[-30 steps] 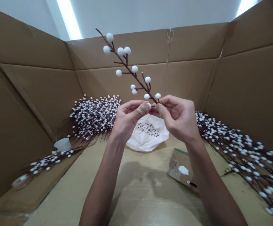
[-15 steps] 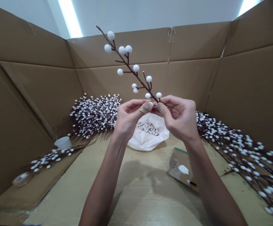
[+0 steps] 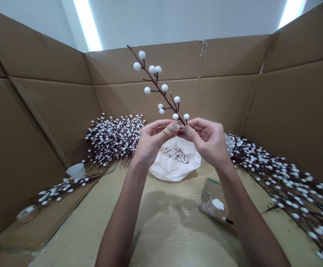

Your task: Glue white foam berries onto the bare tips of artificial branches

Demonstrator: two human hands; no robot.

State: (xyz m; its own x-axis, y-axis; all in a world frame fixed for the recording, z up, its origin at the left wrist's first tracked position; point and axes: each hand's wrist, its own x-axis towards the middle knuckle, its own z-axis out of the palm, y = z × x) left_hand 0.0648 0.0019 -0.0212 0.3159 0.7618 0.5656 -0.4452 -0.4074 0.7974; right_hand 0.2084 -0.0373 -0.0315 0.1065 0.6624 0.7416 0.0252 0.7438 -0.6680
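Note:
A dark brown berry branch (image 3: 165, 97) with several white balls slants up and to the left above my fingers. My right hand (image 3: 207, 140) is closed around its lower end, thumb and fingers pinching the stem. My left hand (image 3: 153, 141) is closed too, holding a white berry (image 3: 177, 127) between thumb and fingers against a lower twig. Both thumbs are wrapped in tan tape. Below the hands lies a white plastic bag (image 3: 165, 168), spread wide around a pile of loose white berries (image 3: 178, 154).
Bundles of berry branches (image 3: 117, 139) stand at the back left, with more branches (image 3: 284, 178) along the right. At left are a white cup (image 3: 76, 171), some small sprigs (image 3: 64, 189) and a tape roll (image 3: 27, 214). A cardboard piece (image 3: 213, 198) bears a white blob. Cardboard walls (image 3: 147, 59) enclose the table.
The branch and both hands appear slightly lower, and the whole view has shifted a little downward. Both hands keep their pinch at the branch's lower end.

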